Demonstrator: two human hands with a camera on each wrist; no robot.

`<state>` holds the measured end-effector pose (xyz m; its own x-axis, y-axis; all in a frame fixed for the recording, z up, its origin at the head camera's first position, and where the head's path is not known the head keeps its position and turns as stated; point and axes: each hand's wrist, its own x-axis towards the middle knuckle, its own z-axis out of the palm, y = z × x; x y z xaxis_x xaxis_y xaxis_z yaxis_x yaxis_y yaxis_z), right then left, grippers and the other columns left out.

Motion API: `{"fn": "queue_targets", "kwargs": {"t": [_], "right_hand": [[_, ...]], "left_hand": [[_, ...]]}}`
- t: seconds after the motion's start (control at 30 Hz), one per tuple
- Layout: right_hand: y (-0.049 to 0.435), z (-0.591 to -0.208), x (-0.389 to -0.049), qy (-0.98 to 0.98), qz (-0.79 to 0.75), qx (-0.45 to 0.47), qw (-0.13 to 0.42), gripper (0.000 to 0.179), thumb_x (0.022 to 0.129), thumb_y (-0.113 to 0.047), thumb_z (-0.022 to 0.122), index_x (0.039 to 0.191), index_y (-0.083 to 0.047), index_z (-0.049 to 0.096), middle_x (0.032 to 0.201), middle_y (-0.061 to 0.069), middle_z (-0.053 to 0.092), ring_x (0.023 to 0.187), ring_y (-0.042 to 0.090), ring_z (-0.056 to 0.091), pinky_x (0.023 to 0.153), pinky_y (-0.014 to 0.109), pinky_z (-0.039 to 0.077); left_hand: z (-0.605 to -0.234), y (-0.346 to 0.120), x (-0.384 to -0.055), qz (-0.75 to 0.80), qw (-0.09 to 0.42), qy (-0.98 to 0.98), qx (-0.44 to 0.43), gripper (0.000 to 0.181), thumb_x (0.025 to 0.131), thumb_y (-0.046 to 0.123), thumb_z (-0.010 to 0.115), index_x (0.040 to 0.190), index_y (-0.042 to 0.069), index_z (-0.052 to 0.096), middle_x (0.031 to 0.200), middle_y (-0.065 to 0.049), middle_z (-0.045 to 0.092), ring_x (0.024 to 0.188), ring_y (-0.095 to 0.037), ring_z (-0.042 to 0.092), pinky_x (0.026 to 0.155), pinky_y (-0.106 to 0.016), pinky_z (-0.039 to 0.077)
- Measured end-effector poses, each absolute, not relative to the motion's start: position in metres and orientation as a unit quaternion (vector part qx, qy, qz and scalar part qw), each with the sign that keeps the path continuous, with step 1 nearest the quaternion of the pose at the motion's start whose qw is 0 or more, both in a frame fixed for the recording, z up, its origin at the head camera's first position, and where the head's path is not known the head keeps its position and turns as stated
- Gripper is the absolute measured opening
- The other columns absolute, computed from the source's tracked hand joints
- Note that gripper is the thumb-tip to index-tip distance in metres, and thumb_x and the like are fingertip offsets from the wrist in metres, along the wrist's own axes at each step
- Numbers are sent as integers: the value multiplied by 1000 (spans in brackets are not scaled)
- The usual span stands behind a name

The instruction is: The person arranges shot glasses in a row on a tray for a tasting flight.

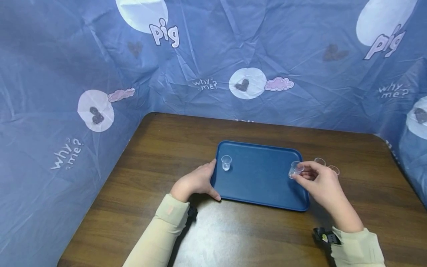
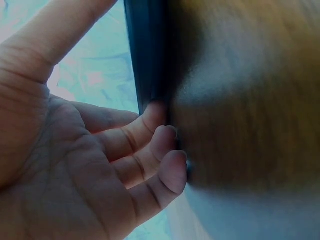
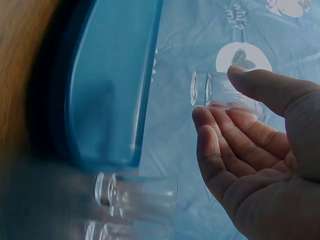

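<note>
A blue rectangular tray (image 1: 260, 174) lies on the wooden table. Spread along its left side, my left hand (image 1: 197, 181) touches the edge with its fingertips, the thumb near the front left corner. One clear shot glass (image 1: 226, 163) stands upright on the tray's left part. My right hand (image 1: 321, 184) pinches another clear shot glass (image 3: 202, 90) between thumb and fingers. In the right wrist view this glass is held raised, away from the tray surface. Beyond the right hand, two more shot glasses (image 3: 145, 192) stand on the table beside the tray's right edge, partly hidden in the head view.
The brown wooden table (image 1: 160, 148) has rounded far corners. A blue printed cloth (image 1: 207, 44) hangs behind it and along the left and right sides. Black straps with cameras sit at both wrists, such as the right wrist camera (image 1: 325, 236).
</note>
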<state>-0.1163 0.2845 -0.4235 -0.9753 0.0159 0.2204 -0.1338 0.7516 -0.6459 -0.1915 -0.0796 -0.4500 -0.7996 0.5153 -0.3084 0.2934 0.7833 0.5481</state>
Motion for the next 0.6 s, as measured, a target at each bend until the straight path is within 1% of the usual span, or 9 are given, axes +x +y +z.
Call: {"fn": "queue_targets", "kwargs": {"t": [0.13,0.27,0.37,0.6], "right_hand": [[275,-427,-119,-932,345,40,105,30,86,-11,83,111,2,72,92,10,73,81,22,70,65,19,54],[267,-428,-123,-931,346,49,103,31,86,-12,84,111,2,71,92,11,73,81,23,70,68,31,58],[262,-429,-126,-931,349,54,97,31,86,-13,84,111,2,72,93,10,73,82,23,70,70,38,59],[250,-432,-133,-928,358,64,83,28,87,-12,83,109,0,72,94,10,73,83,22,70,74,42,59]], "left_hand": [[-451,-79,-193,245,227,916,222,135,66,38,98,160,-7,11,161,-25,25,147,-35,28,117,-42,26],[-452,-79,-193,245,227,916,221,135,66,38,98,160,-6,12,161,-25,26,147,-35,28,117,-42,26],[-452,-79,-193,244,226,917,221,134,66,38,98,160,-7,12,161,-25,26,146,-35,29,117,-42,27],[-453,-79,-194,243,225,917,221,135,66,37,98,159,-7,12,161,-25,26,146,-35,29,117,-42,27]]}}
